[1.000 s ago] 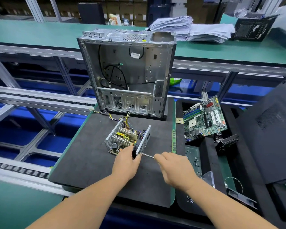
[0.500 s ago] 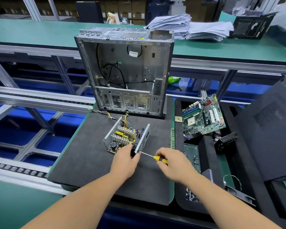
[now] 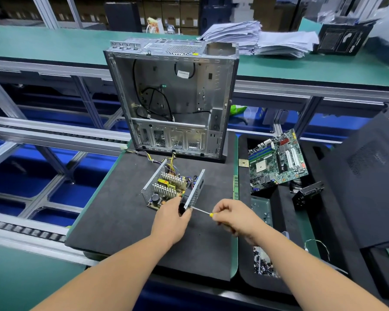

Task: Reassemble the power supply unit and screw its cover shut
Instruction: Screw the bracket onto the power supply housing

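The open power supply unit (image 3: pixel 171 188) lies on the black foam mat (image 3: pixel 121 221), its circuit board and heat sinks bare and its coloured wires trailing back toward the case. My left hand (image 3: pixel 170 218) grips the unit's near right corner, by the perforated metal side wall (image 3: pixel 197 189). My right hand (image 3: pixel 234 217) grips a screwdriver (image 3: pixel 203 212) with a yellow handle. Its thin shaft points left and its tip meets the near end of that side wall. No cover is on the unit.
An empty metal computer case (image 3: pixel 173 97) stands upright at the back of the mat. To the right, a black tray (image 3: pixel 281 205) holds a motherboard (image 3: pixel 276 162), a small black part (image 3: pixel 308 194) and loose screws (image 3: pixel 263 263). A black case panel (image 3: pixel 368 176) leans at far right.
My right hand has shifted its hold on the screwdriver, so less of the yellow handle shows than half a second ago. My left hand has stayed on the unit's corner.
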